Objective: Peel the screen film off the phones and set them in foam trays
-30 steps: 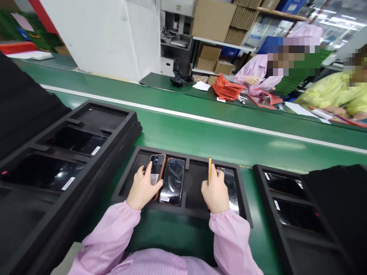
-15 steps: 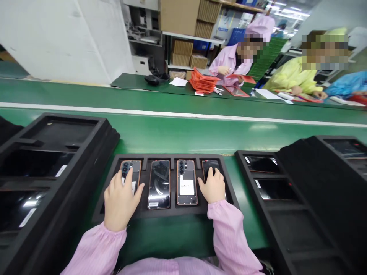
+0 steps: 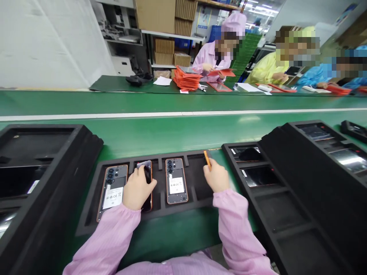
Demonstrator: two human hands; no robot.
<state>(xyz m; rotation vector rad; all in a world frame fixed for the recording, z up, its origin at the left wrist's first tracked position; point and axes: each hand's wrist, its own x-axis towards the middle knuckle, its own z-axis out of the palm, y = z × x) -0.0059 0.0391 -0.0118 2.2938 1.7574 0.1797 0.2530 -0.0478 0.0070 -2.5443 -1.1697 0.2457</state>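
A black foam tray (image 3: 172, 208) lies in front of me, holding smartphones in side-by-side compartments. My left hand (image 3: 138, 190) is closed over the sides of a screen-up phone (image 3: 148, 202) in the second compartment, covering much of it. Left of it, a back-up phone (image 3: 114, 187) shows its cameras and a white label. Another back-up phone (image 3: 176, 181) sits in the third compartment. Above the right end of the tray, my right hand (image 3: 217, 177) grips an orange-edged phone (image 3: 207, 159), seen edge-on. The fourth compartment beneath it is bare.
Stacked black foam trays (image 3: 86, 152) with phones stand at the left. More stacked trays (image 3: 286, 149) rise at the right, some slots bare. Across the green conveyor belt (image 3: 172, 131), co-workers sit by a pile of orange-red sleeves (image 3: 186, 79).
My right hand has lifted the phone out of the rightmost compartment and turned it on edge. My left hand has moved right, from the first phone to the second. The view has shifted right.
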